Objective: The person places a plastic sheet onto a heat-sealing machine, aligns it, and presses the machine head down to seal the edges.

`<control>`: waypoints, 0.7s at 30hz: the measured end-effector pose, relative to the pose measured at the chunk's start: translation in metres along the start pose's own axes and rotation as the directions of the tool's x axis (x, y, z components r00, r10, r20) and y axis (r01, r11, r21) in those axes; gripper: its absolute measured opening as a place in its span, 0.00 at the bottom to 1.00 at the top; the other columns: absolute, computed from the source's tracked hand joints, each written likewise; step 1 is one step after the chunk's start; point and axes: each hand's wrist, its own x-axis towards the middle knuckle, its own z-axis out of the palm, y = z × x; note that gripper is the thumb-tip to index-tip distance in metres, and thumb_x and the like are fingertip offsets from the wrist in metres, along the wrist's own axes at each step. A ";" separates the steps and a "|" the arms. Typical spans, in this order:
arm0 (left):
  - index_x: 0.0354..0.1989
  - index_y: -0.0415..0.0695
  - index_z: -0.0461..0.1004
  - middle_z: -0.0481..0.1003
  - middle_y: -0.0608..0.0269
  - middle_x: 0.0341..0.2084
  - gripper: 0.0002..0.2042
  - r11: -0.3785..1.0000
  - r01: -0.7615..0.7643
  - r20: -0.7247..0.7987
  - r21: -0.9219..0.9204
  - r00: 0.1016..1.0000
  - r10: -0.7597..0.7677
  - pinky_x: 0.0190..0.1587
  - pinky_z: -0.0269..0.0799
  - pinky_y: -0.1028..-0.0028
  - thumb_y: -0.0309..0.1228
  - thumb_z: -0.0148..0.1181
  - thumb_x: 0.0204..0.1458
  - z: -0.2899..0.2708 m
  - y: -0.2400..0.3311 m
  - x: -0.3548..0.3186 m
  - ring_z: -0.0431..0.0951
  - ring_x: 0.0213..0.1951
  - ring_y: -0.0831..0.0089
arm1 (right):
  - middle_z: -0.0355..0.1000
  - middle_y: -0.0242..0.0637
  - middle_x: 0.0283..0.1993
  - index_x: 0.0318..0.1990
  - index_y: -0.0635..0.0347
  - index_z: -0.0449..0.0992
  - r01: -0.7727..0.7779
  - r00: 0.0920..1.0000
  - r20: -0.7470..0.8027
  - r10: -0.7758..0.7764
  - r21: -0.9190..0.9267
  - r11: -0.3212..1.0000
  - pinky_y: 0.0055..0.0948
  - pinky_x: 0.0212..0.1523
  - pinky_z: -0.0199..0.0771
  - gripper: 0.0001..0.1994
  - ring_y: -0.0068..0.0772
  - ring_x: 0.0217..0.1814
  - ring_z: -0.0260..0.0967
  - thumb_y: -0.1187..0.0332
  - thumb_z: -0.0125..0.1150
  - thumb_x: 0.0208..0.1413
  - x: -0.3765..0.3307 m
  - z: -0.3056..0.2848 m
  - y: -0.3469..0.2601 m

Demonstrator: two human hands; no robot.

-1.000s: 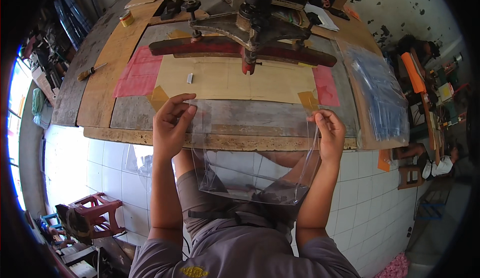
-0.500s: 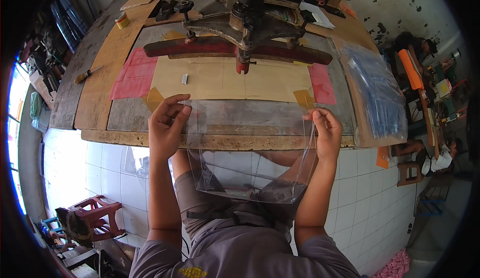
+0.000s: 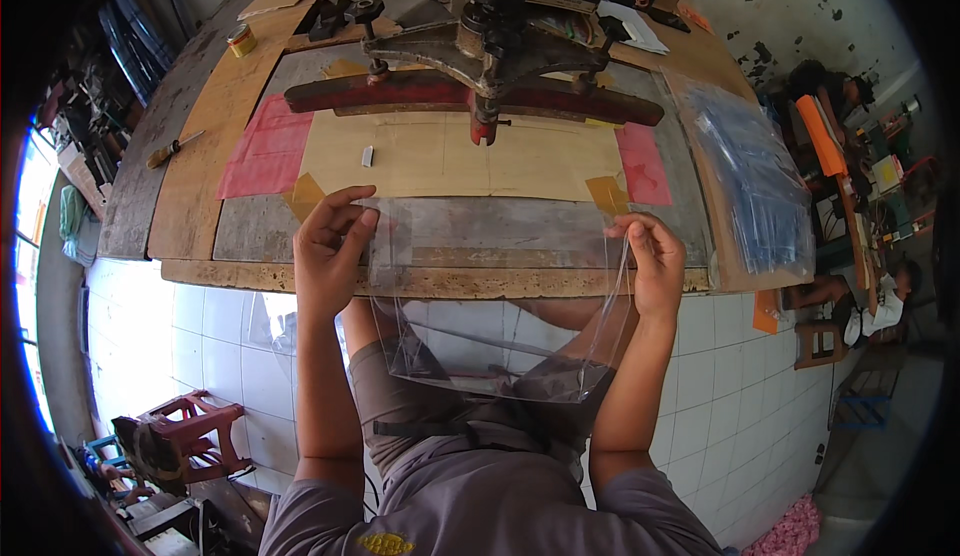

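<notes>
I hold a clear plastic bag (image 3: 500, 296) by its two upper corners. My left hand (image 3: 330, 246) pinches the left corner and my right hand (image 3: 655, 261) pinches the right one. The bag's top edge lies over the front edge of the wooden workbench (image 3: 440, 281), and the rest hangs down over my lap. Just beyond the bag is a tan board (image 3: 450, 156) flanked by red patches, under a dark metal press (image 3: 480, 76) with a long red bar.
A stack of clear plastic bags (image 3: 755, 181) lies on the bench at the right. A screwdriver (image 3: 170, 148) and a roll of tape (image 3: 240, 40) rest at the far left. A red plastic stool (image 3: 190, 436) stands on the tiled floor at lower left. Another person (image 3: 880, 291) sits at right.
The bag and both hands have stayed at the bench's front edge; my left fingers have shifted slightly on the corner. The view has tilted a little.
</notes>
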 end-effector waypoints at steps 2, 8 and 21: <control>0.59 0.33 0.75 0.84 0.63 0.35 0.14 1.000 0.004 0.000 -0.012 1.000 -0.004 0.46 0.74 0.79 0.24 0.61 0.67 0.000 0.000 0.000 0.82 0.40 0.80 | 0.82 0.38 0.39 0.46 0.68 0.83 0.004 1.000 -0.002 -0.004 0.004 1.000 0.29 0.54 0.75 0.14 0.29 0.45 0.80 0.63 0.63 0.71 0.000 0.000 0.001; 0.57 0.35 0.77 0.85 0.62 0.35 0.13 0.999 -0.035 -0.016 -0.020 0.999 0.035 0.41 0.74 0.82 0.25 0.63 0.66 0.001 -0.003 0.000 0.81 0.39 0.82 | 0.82 0.37 0.39 0.46 0.68 0.82 -0.002 1.000 -0.013 0.003 0.012 1.000 0.30 0.53 0.76 0.11 0.29 0.45 0.80 0.66 0.62 0.71 0.000 0.001 0.002; 0.57 0.36 0.77 0.85 0.62 0.35 0.13 0.999 -0.036 -0.009 0.020 0.999 0.036 0.41 0.74 0.82 0.24 0.63 0.66 0.002 -0.002 -0.001 0.81 0.39 0.83 | 0.80 0.35 0.36 0.42 0.66 0.81 -0.041 0.997 -0.069 0.040 -0.004 0.999 0.32 0.51 0.76 0.10 0.29 0.42 0.78 0.66 0.61 0.71 0.000 0.006 -0.001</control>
